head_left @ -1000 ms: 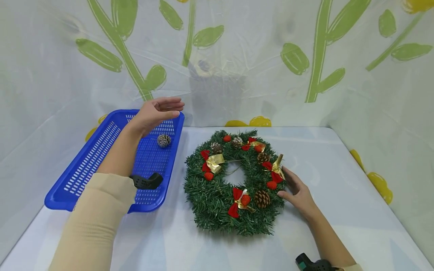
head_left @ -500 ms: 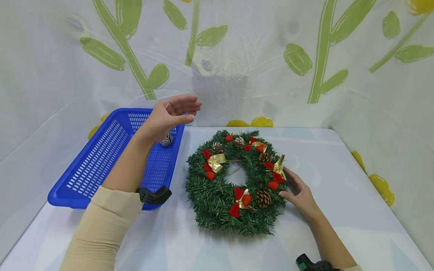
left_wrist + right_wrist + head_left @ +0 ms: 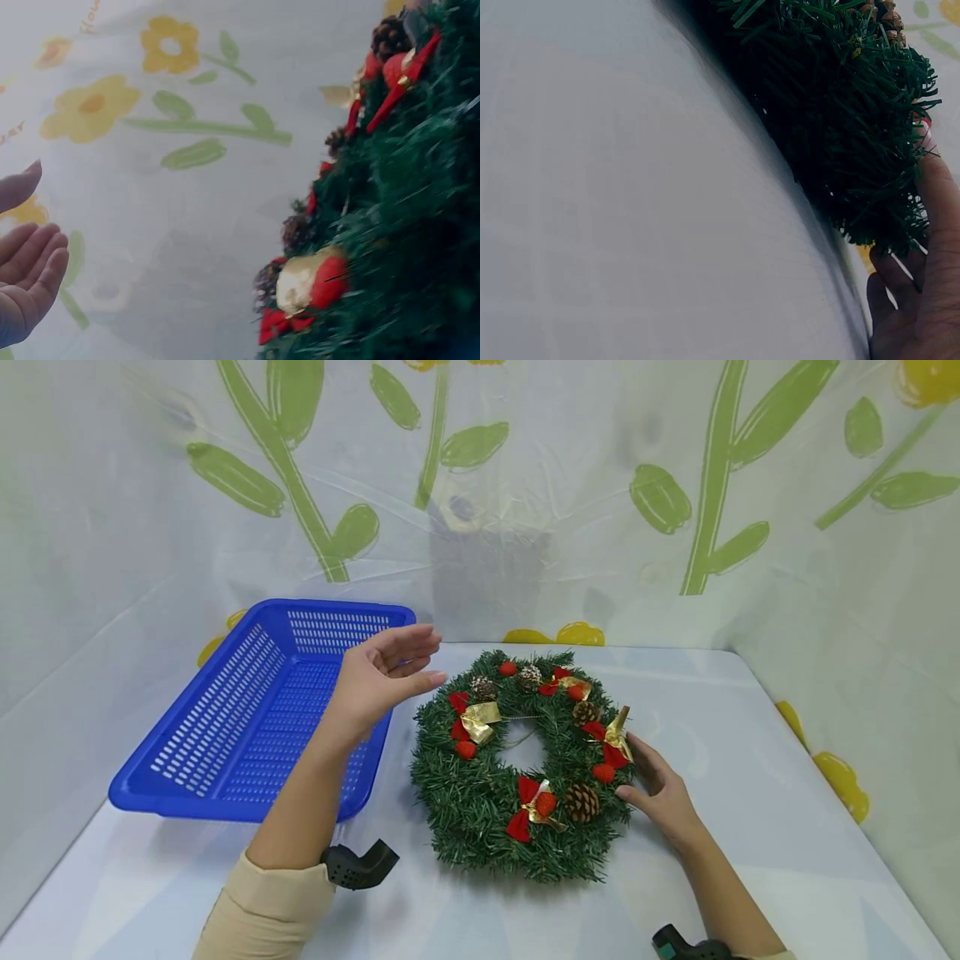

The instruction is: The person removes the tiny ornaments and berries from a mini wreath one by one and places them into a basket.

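A green Christmas wreath (image 3: 476, 797) lies on the table, decorated with red-and-gold bows (image 3: 527, 810), pinecones (image 3: 581, 802) and red berries. My right hand (image 3: 663, 793) holds the wreath's right outer edge; in the right wrist view its thumb (image 3: 939, 195) lies against the greenery, with the other fingers lower down beside the edge. My left hand (image 3: 371, 685) hangs in the air between the basket and the wreath, fingers loosely bent and thumb apart, holding nothing. In the left wrist view that hand (image 3: 30, 277) is well apart from the wreath (image 3: 405, 225).
A blue plastic basket (image 3: 180, 810) stands at the left of the table, its right part hidden behind my left hand and forearm. White fabric walls (image 3: 570, 527) printed with green leaves and yellow flowers enclose the table's back and sides.
My left hand has moved right and then down toward me, away from over the basket. The frosted pinecone seen earlier in the basket is no longer visible. My right hand stays on the wreath.
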Tool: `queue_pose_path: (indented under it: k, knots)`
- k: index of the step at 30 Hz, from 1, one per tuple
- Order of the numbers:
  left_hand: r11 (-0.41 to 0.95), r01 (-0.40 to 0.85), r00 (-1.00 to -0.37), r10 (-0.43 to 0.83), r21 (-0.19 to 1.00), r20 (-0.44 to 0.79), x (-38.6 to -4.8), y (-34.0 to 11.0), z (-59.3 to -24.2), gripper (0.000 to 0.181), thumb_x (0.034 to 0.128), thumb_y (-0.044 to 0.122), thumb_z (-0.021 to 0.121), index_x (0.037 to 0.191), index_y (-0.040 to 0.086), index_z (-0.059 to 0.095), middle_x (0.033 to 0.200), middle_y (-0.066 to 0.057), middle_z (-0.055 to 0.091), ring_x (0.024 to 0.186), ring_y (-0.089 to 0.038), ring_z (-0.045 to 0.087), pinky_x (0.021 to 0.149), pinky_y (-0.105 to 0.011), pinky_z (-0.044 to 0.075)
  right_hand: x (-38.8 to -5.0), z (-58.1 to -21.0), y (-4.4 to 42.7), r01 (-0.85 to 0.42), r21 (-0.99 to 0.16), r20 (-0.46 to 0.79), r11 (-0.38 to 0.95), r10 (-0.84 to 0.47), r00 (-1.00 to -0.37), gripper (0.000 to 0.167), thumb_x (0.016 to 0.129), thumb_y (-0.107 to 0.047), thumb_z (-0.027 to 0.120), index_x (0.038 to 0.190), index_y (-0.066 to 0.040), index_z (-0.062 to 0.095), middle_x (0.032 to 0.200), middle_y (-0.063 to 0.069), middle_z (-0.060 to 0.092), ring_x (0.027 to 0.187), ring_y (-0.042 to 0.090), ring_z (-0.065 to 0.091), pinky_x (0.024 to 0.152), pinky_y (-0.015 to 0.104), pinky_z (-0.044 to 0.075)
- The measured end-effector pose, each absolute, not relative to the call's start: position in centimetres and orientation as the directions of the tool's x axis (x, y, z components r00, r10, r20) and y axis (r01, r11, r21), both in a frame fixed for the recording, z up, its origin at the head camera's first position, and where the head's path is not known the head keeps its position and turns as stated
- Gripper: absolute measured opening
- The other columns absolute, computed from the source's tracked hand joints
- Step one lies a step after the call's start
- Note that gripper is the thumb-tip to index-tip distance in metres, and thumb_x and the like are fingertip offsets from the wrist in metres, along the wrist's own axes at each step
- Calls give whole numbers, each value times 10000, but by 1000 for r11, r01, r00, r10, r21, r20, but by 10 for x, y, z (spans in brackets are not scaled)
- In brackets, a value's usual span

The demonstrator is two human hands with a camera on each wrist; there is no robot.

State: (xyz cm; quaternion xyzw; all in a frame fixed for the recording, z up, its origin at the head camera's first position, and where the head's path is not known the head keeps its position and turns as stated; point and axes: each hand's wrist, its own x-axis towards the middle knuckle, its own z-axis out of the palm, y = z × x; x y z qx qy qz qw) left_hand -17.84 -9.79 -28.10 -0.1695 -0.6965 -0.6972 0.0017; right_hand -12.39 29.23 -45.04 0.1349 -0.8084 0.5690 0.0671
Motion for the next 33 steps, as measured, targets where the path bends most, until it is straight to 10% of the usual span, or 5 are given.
queue_pose_path:
  k: [15,33]
  knots:
    - [33,186,-983,2,982,186,-148,-70,-325,506,776,42,767,1249,56,589,1224,-159,619,1143,-290,583,973,-328,471,-124,-450,291,-285,-901,255,328,-130,-958,730,846,41,651,1478,-53,298,1397,-161,383,1238,-126,363,992,38,284]
    - [178,169,-986,38,969,165,-145,-42,-370,485,770,91,782,1219,42,606,1198,-110,636,1101,-272,603,936,-383,494,-124,-451,292,-310,-890,275,334,-147,-950,744,847,52,645,1485,-50,278,1367,-240,367,1244,-139,351,992,29,275]
